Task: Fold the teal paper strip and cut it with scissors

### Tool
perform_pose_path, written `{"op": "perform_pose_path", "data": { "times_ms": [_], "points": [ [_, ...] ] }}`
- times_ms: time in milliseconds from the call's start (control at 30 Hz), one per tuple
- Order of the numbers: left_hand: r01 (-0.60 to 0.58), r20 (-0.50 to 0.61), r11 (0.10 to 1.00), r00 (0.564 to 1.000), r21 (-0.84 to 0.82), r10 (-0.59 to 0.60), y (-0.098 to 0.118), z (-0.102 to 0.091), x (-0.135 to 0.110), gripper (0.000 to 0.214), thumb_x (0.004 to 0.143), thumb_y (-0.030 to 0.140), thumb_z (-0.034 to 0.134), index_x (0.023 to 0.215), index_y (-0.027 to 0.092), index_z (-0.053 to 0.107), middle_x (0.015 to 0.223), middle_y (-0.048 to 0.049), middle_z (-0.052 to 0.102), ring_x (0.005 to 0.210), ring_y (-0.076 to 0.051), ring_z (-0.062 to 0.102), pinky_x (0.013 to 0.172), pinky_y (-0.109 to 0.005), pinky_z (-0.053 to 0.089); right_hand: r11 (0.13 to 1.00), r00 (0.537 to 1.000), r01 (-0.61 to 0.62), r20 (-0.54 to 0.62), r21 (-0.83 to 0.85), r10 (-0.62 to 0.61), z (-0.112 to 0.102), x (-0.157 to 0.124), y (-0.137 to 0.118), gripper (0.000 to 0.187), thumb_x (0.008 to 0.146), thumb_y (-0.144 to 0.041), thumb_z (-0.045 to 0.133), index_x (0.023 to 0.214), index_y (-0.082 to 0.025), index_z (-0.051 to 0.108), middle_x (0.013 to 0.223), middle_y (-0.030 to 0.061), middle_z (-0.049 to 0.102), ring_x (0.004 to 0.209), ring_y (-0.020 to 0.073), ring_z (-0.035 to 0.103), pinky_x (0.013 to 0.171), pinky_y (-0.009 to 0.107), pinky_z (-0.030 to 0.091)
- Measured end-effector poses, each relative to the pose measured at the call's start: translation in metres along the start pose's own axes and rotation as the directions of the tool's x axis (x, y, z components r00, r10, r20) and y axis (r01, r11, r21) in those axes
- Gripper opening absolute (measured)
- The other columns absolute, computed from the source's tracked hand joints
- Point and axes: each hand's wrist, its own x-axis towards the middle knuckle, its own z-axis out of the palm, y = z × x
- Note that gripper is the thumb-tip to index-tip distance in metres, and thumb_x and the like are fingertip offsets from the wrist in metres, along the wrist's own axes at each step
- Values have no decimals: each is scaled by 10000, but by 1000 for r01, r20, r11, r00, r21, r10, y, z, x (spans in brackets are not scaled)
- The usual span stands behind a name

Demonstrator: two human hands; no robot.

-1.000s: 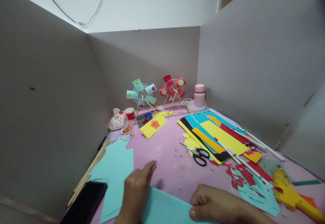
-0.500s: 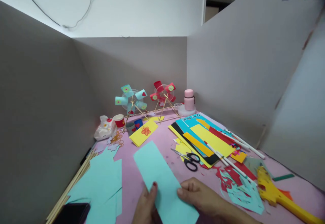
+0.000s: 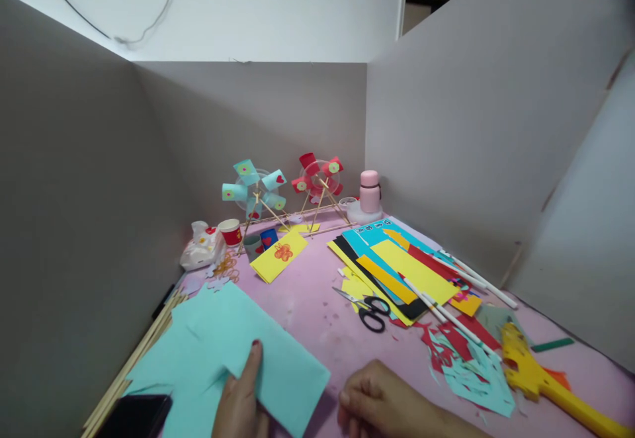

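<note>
My left hand (image 3: 241,398) rests at the bottom edge with a finger pressed on a light blue paper sheet (image 3: 258,352), which lies flat over other light blue sheets (image 3: 163,372) on the pink table (image 3: 317,306). My right hand (image 3: 391,405) sits to the right of the sheet, fingers curled in a loose fist on the table, apart from the paper, with nothing seen in it. Black-handled scissors (image 3: 370,307) lie just beyond my right hand.
A stack of coloured paper (image 3: 397,266) with white sticks lies right of centre, paper scraps (image 3: 471,365) and a yellow glue gun (image 3: 546,375) further right. Two paper wheel models (image 3: 288,190), a pink bottle (image 3: 370,192) and cups stand at the back. Wooden sticks (image 3: 133,365) and a black phone (image 3: 133,415) lie left.
The light blue sheet has swung left and been laid flat over the other blue sheets. My right hand has let go of it and curled on the table.
</note>
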Motion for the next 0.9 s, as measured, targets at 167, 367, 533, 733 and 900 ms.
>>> {"op": "perform_pose_path", "data": {
  "times_ms": [167, 367, 533, 733, 900],
  "points": [
    [202, 70, 979, 977, 28, -204, -9, -2, 2, 325, 737, 214, 680, 1051, 204, 597, 890, -39, 739, 861, -246, 688, 727, -333, 566, 920, 836, 5, -504, -391, -218, -49, 2, -11, 301, 880, -343, 401, 924, -149, 627, 962, 129, 636, 933, 260, 555, 850, 401, 382],
    [267, 160, 958, 946, 105, -281, -21, 1, 1, 368, 703, 203, 709, 1047, 131, 601, 840, -80, 742, 834, -266, 694, 737, -356, 563, 812, 775, -90, -553, -577, -307, -72, 10, 4, 319, 786, -175, 492, 1083, -169, 607, 1100, 138, 609, 1073, 307, 504, 904, 420, 357],
    [191, 133, 972, 969, 134, -208, -19, 2, -1, 282, 711, 204, 703, 965, 117, 617, 845, -87, 739, 799, -241, 698, 711, -323, 569, 860, 775, -67, -569, -506, -274, -69, 14, 14, 349, 757, -143, 520, 1095, -187, 595, 1129, 125, 617, 1101, 313, 507, 922, 425, 341],
    [160, 116, 981, 978, 110, -173, -16, -1, -1, 288, 711, 141, 688, 981, 107, 595, 709, -58, 728, 612, -215, 690, 666, -367, 582, 987, 773, 104, -614, -122, -157, -71, 11, 9, 392, 754, -260, 555, 1139, -206, 509, 948, 47, 551, 796, 205, 541, 740, 354, 418],
    [153, 101, 986, 982, 63, -159, -17, -4, 3, 254, 763, 154, 640, 1003, 84, 599, 810, -103, 736, 713, -223, 703, 741, -361, 573, 892, 918, 156, -395, 423, 27, -52, 4, -7, 458, 733, -458, 592, 1095, -203, 476, 778, -33, 455, 504, 69, 375, 428, 202, 250]
  ]
}}
